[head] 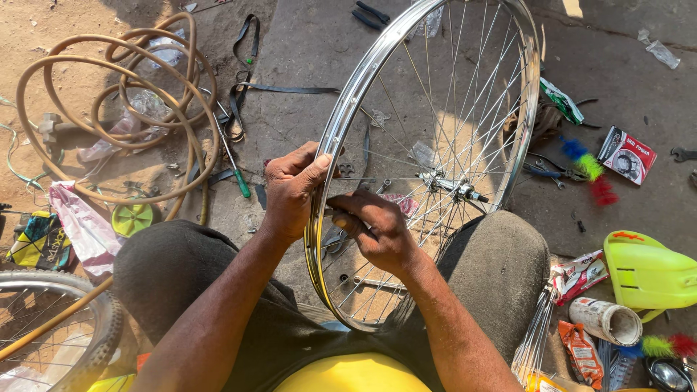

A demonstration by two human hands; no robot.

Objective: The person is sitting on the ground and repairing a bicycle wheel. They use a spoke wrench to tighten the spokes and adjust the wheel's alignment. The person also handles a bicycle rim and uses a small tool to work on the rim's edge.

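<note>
While the left hand (294, 190) clamps round the chrome bicycle rim (341, 116), thumb over the outer edge, the right hand (374, 229) pinches what looks like a spoke nipple or spoke end at the rim's inner face; too small to tell which. The wheel stands upright btwn the person's knees, hub and axle (457, 190) about mid-frame, spokes (465, 94) fanned out to the far side.

My read: work here goes best w/ the rim held dead steady by the left, right fingers turning only the one small part, wrist close to the rim so it doesn't slip onto a neighbouring spoke. Keep the wheel braced against the legs, not rolling.

Surface: bare concrete w/ dusty earth on the left, strong sun, hard shadows. Around: tan hose (109, 94) coiled on the left, black rubber strip (243, 87) beside it, green-handled screwdriver (236, 170) near the left hand, pliers (544, 173) past the hub, a bundle of loose spokes (534, 341) by the right knee, yellow-green plastic piece (646, 272) at right, a second tyred wheel (87, 327) bottom left, misc packets and colourful brushes scattered about.
</note>
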